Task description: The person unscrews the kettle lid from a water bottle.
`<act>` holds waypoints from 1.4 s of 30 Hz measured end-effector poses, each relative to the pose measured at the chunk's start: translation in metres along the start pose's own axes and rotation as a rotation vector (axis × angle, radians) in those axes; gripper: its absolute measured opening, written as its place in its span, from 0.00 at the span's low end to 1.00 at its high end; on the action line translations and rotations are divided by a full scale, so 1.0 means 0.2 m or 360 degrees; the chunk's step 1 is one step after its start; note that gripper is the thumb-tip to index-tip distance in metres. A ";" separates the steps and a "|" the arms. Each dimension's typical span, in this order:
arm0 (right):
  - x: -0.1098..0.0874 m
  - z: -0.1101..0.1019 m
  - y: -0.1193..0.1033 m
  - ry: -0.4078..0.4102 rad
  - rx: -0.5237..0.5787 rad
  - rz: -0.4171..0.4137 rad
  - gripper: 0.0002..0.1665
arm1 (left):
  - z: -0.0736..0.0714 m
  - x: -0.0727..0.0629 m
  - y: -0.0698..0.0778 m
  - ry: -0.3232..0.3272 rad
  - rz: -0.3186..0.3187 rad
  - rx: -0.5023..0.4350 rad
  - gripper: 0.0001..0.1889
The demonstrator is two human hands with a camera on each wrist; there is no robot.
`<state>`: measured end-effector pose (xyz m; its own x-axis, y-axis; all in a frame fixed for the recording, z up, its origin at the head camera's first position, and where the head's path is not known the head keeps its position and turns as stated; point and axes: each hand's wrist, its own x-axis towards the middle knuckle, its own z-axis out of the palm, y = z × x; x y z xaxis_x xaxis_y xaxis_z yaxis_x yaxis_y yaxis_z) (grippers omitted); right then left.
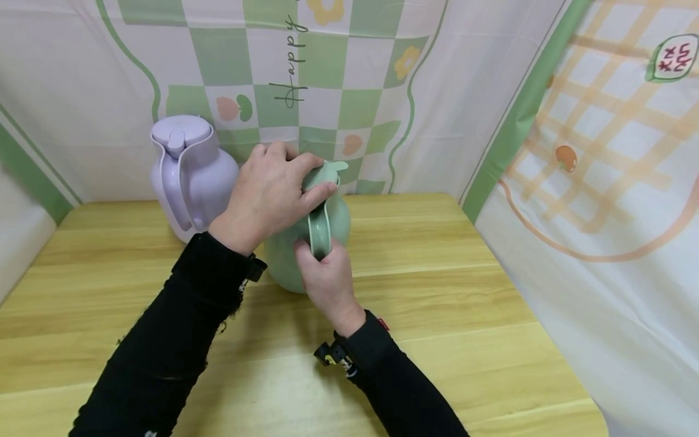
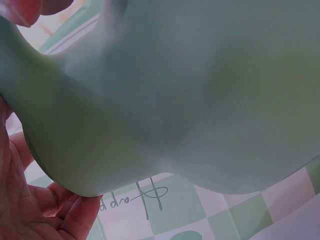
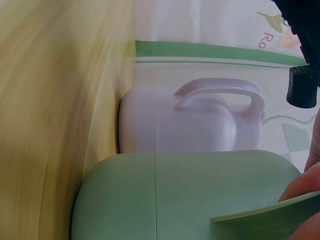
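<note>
A green insulated jug (image 1: 285,266) stands upright on the wooden table. My left hand (image 1: 269,193) lies over its top, fingers and thumb gripping around the lid (image 1: 322,176), whose small tab pokes out to the right. In the left wrist view, fingertips curl at the edge of the jug's top, while the pale green body (image 2: 165,115) fills most of the picture. Lower down, my right hand (image 1: 331,282) holds the jug's handle (image 1: 320,235), thumb on its near side. The right wrist view shows the green body (image 3: 120,195) with fingers around the handle.
A lilac jug (image 1: 210,176) of similar shape stands just left of the green one, near the table's back edge. Behind the wooden table (image 1: 426,291) hangs a checked green and white cloth (image 1: 327,60). Another printed cloth (image 1: 617,152) covers the right side.
</note>
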<state>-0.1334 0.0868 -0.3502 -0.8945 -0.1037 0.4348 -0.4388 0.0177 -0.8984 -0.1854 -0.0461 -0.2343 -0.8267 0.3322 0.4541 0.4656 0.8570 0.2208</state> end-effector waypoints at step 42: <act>0.00 0.00 0.00 0.0015 -0.0034 -0.0007 0.26 | 0.00 -0.01 0.01 0.0065 -0.0005 0.0123 0.34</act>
<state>-0.1343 0.0874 -0.3507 -0.8934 -0.0946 0.4391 -0.4441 0.0385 -0.8952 -0.1821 -0.0456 -0.2351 -0.8138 0.3144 0.4888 0.4360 0.8864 0.1556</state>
